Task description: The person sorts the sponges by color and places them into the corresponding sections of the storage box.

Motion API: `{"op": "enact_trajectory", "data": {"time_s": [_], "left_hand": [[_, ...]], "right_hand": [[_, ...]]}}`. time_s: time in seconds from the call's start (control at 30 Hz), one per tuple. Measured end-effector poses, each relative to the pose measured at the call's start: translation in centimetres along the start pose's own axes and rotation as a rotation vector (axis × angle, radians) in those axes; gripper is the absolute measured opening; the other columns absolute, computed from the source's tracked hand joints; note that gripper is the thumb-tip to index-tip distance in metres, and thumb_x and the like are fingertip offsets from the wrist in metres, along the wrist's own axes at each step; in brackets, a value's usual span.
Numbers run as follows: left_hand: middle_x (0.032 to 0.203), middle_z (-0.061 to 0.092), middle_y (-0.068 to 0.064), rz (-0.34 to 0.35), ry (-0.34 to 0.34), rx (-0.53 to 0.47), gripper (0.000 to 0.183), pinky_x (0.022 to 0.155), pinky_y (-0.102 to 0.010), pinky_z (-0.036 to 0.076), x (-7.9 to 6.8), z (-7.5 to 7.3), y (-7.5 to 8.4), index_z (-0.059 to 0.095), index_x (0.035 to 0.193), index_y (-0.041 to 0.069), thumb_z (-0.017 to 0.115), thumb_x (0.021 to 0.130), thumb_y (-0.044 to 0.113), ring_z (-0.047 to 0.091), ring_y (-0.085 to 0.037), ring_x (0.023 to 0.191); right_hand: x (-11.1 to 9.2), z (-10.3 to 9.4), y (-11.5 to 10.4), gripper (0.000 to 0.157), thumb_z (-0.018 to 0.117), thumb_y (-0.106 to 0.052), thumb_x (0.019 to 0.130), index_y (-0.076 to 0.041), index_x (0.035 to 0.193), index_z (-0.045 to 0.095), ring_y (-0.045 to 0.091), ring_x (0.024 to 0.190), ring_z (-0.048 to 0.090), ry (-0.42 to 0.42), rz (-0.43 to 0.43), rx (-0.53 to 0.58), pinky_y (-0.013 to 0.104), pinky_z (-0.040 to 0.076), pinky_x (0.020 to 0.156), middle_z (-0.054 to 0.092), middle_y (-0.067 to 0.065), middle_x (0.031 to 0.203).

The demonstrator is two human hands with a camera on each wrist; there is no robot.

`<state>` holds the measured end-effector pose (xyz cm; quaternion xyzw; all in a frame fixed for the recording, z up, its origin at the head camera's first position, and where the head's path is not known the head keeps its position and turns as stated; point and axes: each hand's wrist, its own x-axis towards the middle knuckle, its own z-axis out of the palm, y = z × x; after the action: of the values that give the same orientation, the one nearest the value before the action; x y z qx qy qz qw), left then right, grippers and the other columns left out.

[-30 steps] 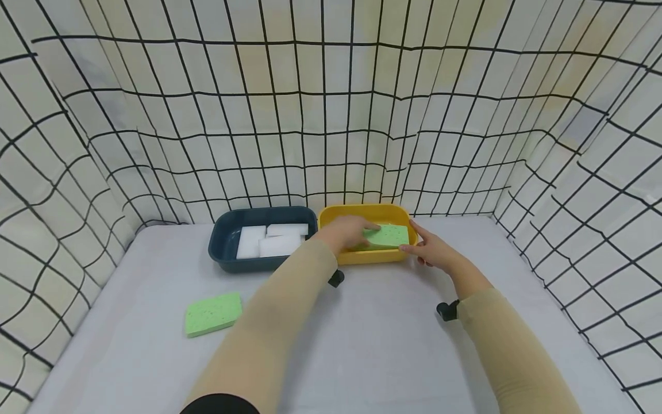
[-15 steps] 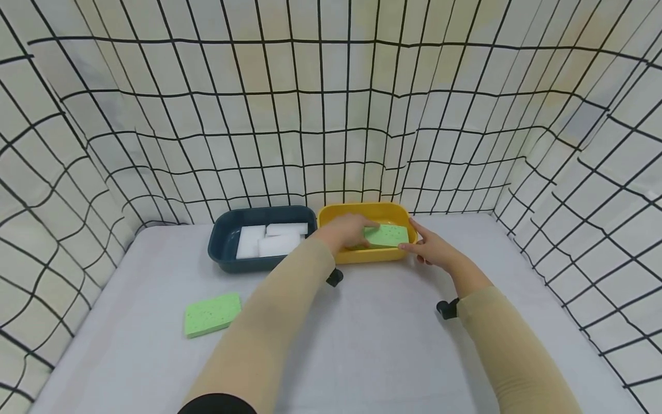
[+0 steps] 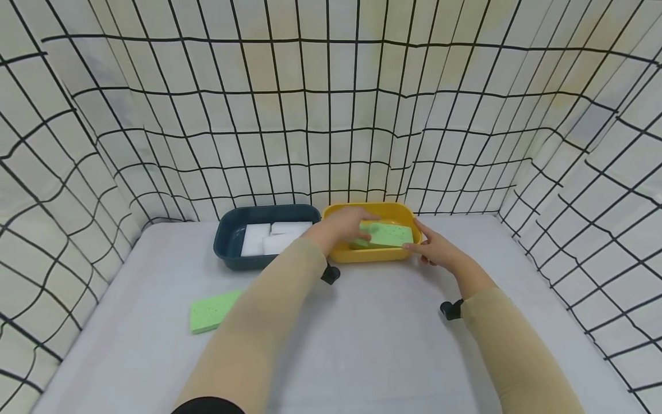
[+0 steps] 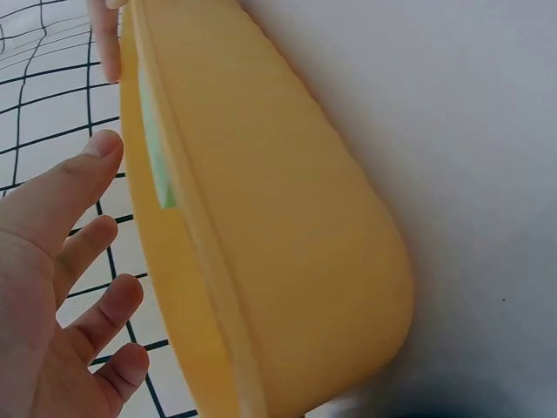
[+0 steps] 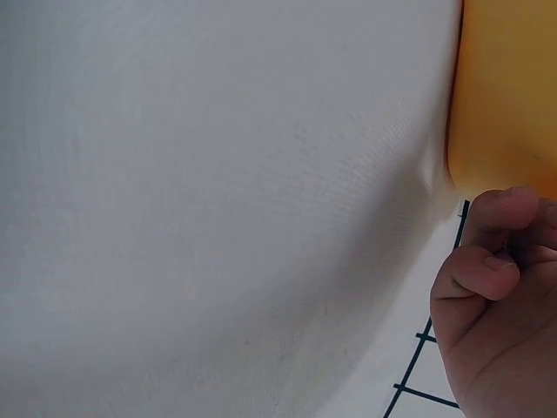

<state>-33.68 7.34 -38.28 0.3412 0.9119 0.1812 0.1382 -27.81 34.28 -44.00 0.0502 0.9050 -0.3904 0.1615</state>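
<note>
A yellow bin [image 3: 372, 255] stands at the back, with a green sponge [image 3: 388, 234] lying inside it. My left hand [image 3: 343, 224] is over the bin's left part, beside the sponge's left end. In the left wrist view its fingers [image 4: 113, 309] are spread and loosely bent, apart from the sponge. My right hand [image 3: 437, 250] holds the bin's right end, thumb at the front corner and index finger along the side. Curled fingers of that hand [image 5: 487, 274] show under the bin's edge in the right wrist view.
A dark blue bin [image 3: 240, 263] with several white blocks [image 3: 279, 244] stands left of the yellow one. Another green sponge [image 3: 209, 312] lies at the front left, partly behind my left sleeve. Black wire mesh [image 3: 357, 132] surrounds the white table [image 3: 383, 345] at back and sides.
My left hand has drawn back a little to the left, away from the sponge, and its fingers have loosened. The right hand stays at the bin's end. The head view has shifted slightly.
</note>
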Motion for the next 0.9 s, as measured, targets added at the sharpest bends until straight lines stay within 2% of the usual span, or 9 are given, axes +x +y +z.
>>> {"op": "enact_trajectory", "data": {"time_s": [0.17,0.33,0.6,0.8,0.9], "left_hand": [[0.154,0.042,0.003,0.054,0.016,0.056,0.061,0.118,-0.042,0.026,-1.1,-0.8,-0.3,0.046,0.150,0.030,0.070,0.093,0.034,0.035,-0.021,0.143],[0.155,0.040,0.005,0.063,0.036,0.103,0.060,0.118,-0.046,0.025,-3.3,-1.7,-0.6,0.045,0.150,0.034,0.069,0.095,0.035,0.032,-0.023,0.145],[0.155,0.041,0.007,0.085,0.075,0.178,0.062,0.117,-0.045,0.028,-8.1,-2.9,-2.0,0.043,0.150,0.039,0.068,0.093,0.041,0.034,-0.022,0.143],[0.154,0.041,0.008,0.050,0.079,0.222,0.062,0.113,-0.047,0.033,-12.4,-4.0,-3.3,0.044,0.148,0.041,0.069,0.092,0.044,0.038,-0.024,0.139],[0.153,0.043,0.009,0.054,0.082,0.236,0.062,0.111,-0.048,0.037,-14.6,-4.4,-4.1,0.045,0.148,0.039,0.070,0.091,0.042,0.042,-0.025,0.135]], "right_hand": [[-0.1,0.1,-0.1,0.101,0.068,-0.064,0.083,-0.044,0.158,0.003,0.021,0.061,0.046,-0.004,-0.003,0.007,0.030,0.042,0.063,0.055,0.007,0.075],[-0.1,0.2,-0.2,0.101,0.067,-0.065,0.084,-0.044,0.158,0.002,0.021,0.061,0.045,-0.009,-0.005,0.000,0.030,0.042,0.063,0.055,0.007,0.075],[0.0,0.4,-0.2,0.102,0.066,-0.066,0.084,-0.042,0.158,0.001,0.021,0.061,0.046,-0.024,-0.003,-0.010,0.030,0.042,0.062,0.055,0.007,0.075],[-0.1,0.2,0.0,0.103,0.065,-0.068,0.083,-0.043,0.158,0.000,0.021,0.062,0.046,-0.024,-0.005,-0.027,0.030,0.042,0.062,0.054,0.007,0.076],[-0.2,0.0,0.0,0.103,0.065,-0.068,0.083,-0.043,0.158,-0.001,0.022,0.062,0.046,-0.022,-0.006,-0.031,0.030,0.041,0.062,0.054,0.007,0.075]]}}
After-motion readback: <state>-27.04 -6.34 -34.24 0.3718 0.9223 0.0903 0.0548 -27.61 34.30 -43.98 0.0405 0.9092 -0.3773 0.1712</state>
